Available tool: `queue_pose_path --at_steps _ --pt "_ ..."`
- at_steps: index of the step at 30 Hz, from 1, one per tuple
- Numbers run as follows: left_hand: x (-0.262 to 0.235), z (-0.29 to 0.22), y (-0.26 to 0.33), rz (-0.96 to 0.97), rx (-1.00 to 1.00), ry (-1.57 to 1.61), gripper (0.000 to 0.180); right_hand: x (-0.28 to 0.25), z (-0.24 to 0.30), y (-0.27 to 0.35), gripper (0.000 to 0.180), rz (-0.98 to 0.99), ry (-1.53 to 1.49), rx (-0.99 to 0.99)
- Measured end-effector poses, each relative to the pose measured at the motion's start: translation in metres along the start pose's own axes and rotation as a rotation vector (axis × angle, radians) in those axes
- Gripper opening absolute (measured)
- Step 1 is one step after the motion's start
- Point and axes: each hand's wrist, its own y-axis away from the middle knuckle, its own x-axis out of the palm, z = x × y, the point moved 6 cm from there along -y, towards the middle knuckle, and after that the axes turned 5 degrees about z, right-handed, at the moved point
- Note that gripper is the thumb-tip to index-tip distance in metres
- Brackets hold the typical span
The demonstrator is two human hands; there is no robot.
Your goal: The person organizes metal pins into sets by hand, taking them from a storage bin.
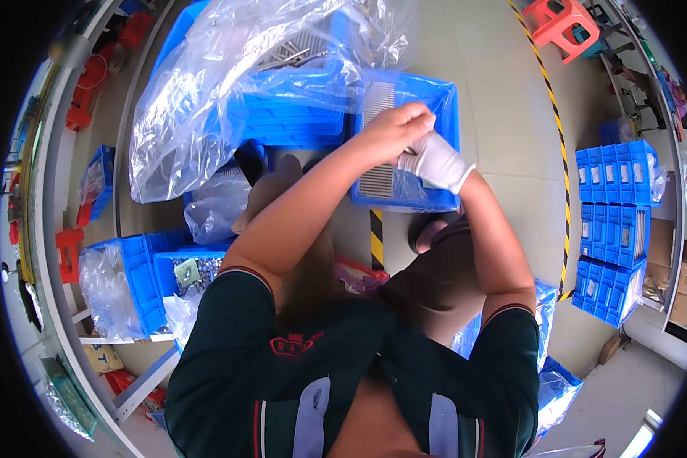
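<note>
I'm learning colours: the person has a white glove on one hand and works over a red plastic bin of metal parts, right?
Not quite. The head view shows the rectangular plastic bin of metal parts is blue, not red. The white glove on the right hand is correct; the left hand is bare.

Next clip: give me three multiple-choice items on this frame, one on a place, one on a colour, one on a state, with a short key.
1. Where are both hands?
A. over the blue bin
B. on the red stool
C. at the stacked bins

2. What colour is the glove on the right hand?
A. black
B. white
C. yellow

3. How is the left hand?
A. gloved
B. spread flat
C. bare, fingers curled

Key: A, the left hand and right hand meet above the blue bin; B, the glove is white; C, bare with curled fingers.
</note>
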Motion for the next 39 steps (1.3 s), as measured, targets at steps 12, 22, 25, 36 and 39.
queue_pose_path --at_steps 12,22,25,36,39 --pt "-0.057 -0.019 0.035 -0.296 0.086 0.190 0.027 0.065 -0.169 -0.042 0.029 0.164 0.316 0.638" --pt "-0.069 -0.012 0.043 -0.289 0.017 0.270 0.027 0.127 -0.208 -0.082 0.026 0.187 0.395 0.552" --pt "-0.072 -0.010 0.043 -0.281 -0.023 0.260 0.028 0.125 -0.206 -0.084 0.024 0.127 0.384 0.501" --pt "-0.072 -0.010 0.046 -0.267 -0.046 0.281 0.029 0.108 -0.186 -0.081 0.024 0.021 0.586 0.412" --pt "-0.073 -0.009 0.047 -0.274 -0.048 0.280 0.030 0.102 -0.191 -0.086 0.020 -0.001 0.524 0.423"
